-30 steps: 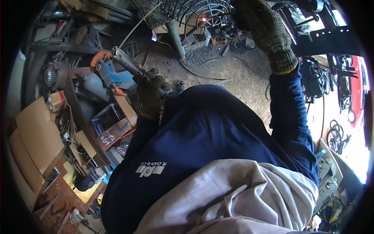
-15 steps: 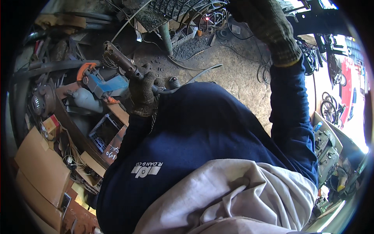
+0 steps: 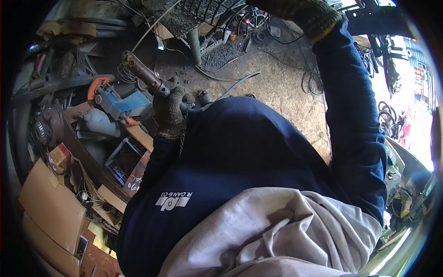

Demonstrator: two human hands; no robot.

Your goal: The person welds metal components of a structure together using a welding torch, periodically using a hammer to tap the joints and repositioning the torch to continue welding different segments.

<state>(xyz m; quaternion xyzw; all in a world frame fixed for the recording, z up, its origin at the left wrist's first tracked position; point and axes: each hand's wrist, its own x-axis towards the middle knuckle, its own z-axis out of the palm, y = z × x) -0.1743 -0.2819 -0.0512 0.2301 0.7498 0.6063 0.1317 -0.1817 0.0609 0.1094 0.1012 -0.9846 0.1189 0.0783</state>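
Left hand (image 3: 170, 111), in a dark knit glove, sat left of centre, fingers wrapped tight round the grip of a rusty metal tool (image 3: 144, 74) whose long brown barrel angled up toward the upper left of the frame. Right hand (image 3: 302, 13), also gloved, was raised to the top edge right of centre, arm in a navy sleeve (image 3: 355, 115) stretched up along the right side; only the back of the glove showed, partly cut off by the rim, so whether it was open or closed around anything could not be told. Just left of the tool lay a blue power tool (image 3: 121, 102) with an orange part, on a cluttered bench. A cardboard box (image 3: 50, 207) sat at lower left, a small dark crate (image 3: 123, 160) near the left elbow. Wire grating (image 3: 203, 9) and cables (image 3: 240, 51) lay at top centre on a dirty concrete floor (image 3: 277, 92). Grey cloth (image 3: 277, 235) filled the bottom centre.
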